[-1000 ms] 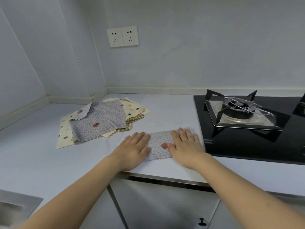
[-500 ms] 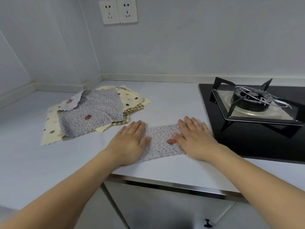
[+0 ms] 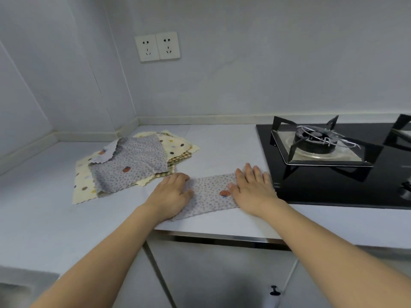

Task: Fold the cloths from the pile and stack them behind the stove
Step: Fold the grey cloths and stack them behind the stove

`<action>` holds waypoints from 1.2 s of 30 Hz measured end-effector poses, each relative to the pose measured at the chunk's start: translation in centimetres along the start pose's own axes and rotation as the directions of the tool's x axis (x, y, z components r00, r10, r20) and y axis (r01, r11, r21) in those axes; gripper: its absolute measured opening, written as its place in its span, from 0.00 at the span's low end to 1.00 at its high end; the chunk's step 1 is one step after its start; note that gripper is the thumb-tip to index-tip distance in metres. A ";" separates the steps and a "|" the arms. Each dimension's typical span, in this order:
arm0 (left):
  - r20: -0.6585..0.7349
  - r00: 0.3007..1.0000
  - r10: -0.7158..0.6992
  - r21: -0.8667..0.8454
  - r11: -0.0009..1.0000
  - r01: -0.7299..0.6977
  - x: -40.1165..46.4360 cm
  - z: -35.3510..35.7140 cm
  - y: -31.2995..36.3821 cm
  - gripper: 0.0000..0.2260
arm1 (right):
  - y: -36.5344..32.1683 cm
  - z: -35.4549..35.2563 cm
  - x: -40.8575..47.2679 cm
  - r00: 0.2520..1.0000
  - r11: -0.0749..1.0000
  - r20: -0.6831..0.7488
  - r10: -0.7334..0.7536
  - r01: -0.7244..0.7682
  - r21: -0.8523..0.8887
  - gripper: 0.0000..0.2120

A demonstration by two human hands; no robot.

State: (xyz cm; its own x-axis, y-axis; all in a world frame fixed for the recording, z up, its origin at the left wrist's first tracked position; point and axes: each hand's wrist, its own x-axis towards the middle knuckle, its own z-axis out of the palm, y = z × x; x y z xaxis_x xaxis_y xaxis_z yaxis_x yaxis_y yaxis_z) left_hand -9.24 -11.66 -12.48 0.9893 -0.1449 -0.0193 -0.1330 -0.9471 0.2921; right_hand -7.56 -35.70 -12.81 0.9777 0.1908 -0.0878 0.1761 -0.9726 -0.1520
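Observation:
A grey dotted cloth (image 3: 210, 196), folded into a long strip, lies on the white counter (image 3: 222, 147) just left of the black stove (image 3: 329, 187). My right hand (image 3: 253, 192) lies flat on the strip's right end, fingers straight and pointing away from me. My left hand (image 3: 171, 194) is on the strip's left end with its fingers bent down over the cloth's edge and the thumb on top. The pile of cloths (image 3: 131, 167) sits to the left, a grey dotted one on top of cream spotted ones.
The stove's burner (image 3: 315, 141) with its black pan support stands at the right. A narrow counter strip (image 3: 222, 127) runs behind the stove along the wall. Sockets (image 3: 157, 47) are on the wall. A sink corner (image 3: 15, 290) shows bottom left.
My left hand's fingers have gone from flat to bent over the strip's left end. My right hand stays flat on the right end. The view has shifted a little.

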 end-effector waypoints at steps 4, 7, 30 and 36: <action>0.137 0.983 -0.122 -0.176 0.974 0.145 -0.5 -3.2 1.1 0.18 | -1.6 0.7 -3.5 0.906 0.988 -0.400 -0.138 0.156 0.012 0.24; 0.164 0.971 -0.172 -0.539 0.809 0.234 -1.4 -4.2 1.8 0.07 | -4.6 2.5 -6.8 0.770 0.937 -0.586 -0.253 0.346 0.050 0.13; 0.158 0.987 -0.015 -0.646 0.754 0.114 -3.3 -7.8 1.0 0.04 | -7.4 -1.2 -9.8 0.947 0.728 -0.308 0.087 0.151 0.668 0.16; -0.026 0.996 -0.083 -0.485 0.872 0.060 1.7 -4.2 6.3 0.13 | -3.5 -2.3 -7.4 0.946 0.831 -0.284 0.158 0.028 0.555 0.11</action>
State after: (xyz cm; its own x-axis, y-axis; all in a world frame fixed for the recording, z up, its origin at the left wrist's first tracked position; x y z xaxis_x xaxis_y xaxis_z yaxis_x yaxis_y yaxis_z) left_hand -8.11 -16.67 -6.65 0.9981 -0.0579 -0.0186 -0.0270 -0.6960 0.7175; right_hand -15.15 -34.03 -9.32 0.9849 -0.0106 0.1727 0.1105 -0.7293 -0.6752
